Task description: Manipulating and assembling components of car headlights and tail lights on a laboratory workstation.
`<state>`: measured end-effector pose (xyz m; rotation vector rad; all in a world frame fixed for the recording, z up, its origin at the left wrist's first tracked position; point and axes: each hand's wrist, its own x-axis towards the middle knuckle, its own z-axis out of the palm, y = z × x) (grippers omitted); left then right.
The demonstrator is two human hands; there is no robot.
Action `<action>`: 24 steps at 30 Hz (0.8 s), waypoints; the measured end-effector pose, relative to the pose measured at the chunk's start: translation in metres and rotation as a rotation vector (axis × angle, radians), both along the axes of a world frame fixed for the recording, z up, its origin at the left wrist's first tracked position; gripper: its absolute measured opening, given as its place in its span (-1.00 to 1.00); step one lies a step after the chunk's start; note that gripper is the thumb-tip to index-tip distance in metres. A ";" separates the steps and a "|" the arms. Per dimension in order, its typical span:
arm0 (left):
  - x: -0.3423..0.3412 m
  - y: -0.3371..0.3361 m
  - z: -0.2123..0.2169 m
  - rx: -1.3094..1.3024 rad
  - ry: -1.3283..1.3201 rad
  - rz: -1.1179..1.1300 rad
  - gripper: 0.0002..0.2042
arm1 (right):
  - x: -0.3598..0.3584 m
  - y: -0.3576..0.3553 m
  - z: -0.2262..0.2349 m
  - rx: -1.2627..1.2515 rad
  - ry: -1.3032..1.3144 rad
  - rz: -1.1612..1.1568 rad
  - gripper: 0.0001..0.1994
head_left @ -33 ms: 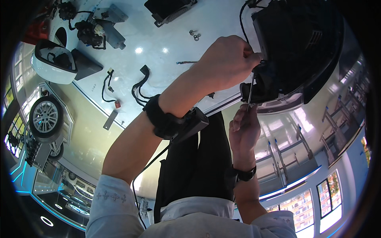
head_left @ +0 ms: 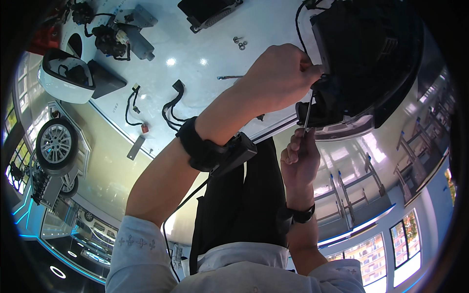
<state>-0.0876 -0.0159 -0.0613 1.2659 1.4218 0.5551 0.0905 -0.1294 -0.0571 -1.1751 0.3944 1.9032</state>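
My left hand (head_left: 281,78) is closed on the edge of a large black car-mirror housing (head_left: 366,58) that overhangs the front edge of the white table (head_left: 195,53). Just below it, my right hand (head_left: 300,161) pinches a thin screwdriver (head_left: 307,115), whose tip points up into the underside of the housing beside my left fingers. A black strap with a small device (head_left: 215,149) sits on my left forearm, and a dark watch (head_left: 298,215) on my right wrist.
On the table lie a white mirror cover (head_left: 63,80), a black wire harness (head_left: 173,105), small motor parts (head_left: 117,34), two washers (head_left: 239,44), a thin metal rod (head_left: 229,77) and a black part (head_left: 207,12). A car wheel (head_left: 56,144) stands at the left.
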 end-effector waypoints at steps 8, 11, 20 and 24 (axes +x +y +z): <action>-0.016 0.015 -0.014 -0.192 -0.146 -0.132 -0.73 | 0.005 0.007 0.001 0.163 -0.463 0.275 -0.61; -0.017 0.020 -0.011 -0.331 -0.185 -0.122 -0.79 | 0.000 0.008 0.006 0.201 -0.675 0.361 -0.66; -0.016 0.028 -0.009 -0.391 -0.202 -0.134 -0.83 | -0.002 0.002 -0.003 0.593 -1.396 0.703 -0.85; -0.012 0.026 -0.006 -0.383 -0.146 -0.164 -0.84 | 0.009 0.002 -0.003 1.013 -1.745 0.920 -0.88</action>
